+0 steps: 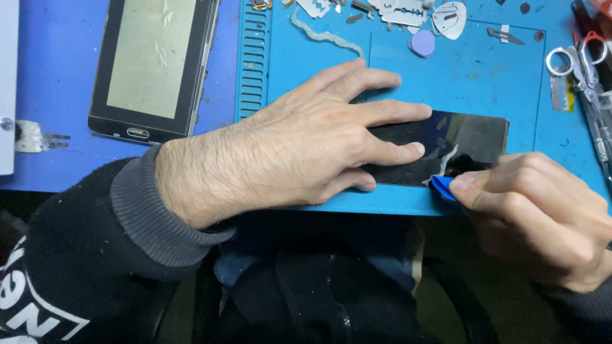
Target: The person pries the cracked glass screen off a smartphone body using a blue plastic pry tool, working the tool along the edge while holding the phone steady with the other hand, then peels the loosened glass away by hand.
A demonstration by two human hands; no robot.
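My left hand (299, 143) lies flat, fingers spread, pressing down on a black glossy phone panel (472, 137) that rests near the front edge of a blue work mat (459, 83). My right hand (542, 210) pinches a small blue plastic pick (442, 186) at the panel's front edge. A pale strip of glue (448, 159) curls up from the panel just above the pick. Much of the panel's left half is hidden under my left fingers.
A second device with a dull metallic back (153, 64) lies at the upper left. Small metal parts and a lilac pick (422, 43) sit along the mat's far edge. Scissors (574, 60) and thin tools lie at the right. A pale glue strand (325, 35) rests on the mat.
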